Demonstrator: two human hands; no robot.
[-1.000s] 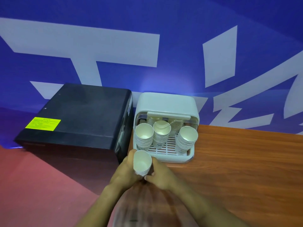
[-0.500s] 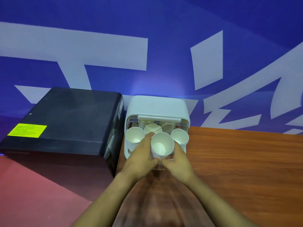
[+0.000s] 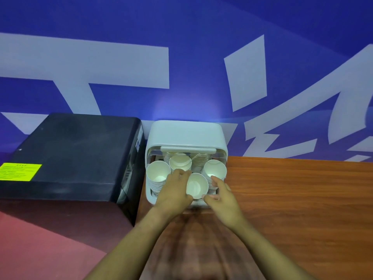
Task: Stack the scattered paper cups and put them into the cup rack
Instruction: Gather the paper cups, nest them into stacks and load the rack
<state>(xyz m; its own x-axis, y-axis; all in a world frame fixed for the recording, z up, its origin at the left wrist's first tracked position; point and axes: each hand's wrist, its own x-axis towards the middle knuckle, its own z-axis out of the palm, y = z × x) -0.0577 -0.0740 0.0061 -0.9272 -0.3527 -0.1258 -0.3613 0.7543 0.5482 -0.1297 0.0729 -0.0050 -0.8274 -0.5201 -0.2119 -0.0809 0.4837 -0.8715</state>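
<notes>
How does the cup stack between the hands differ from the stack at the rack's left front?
The cup stack between the hands is gripped by the left hand and right hand; the left-front stack stands free. The held stack sits at the cup rack front centre, nearer the camera; the other hugs the left wall. Both are white paper cups, mouths up.

A white paper cup stack (image 3: 196,186) is sitting tilted, mouth up, at the front of the white cup rack (image 3: 186,132), between other cup stacks.

The held cup stack (image 3: 196,186) hides behind both hands' fingers (image 3: 182,174).
</notes>
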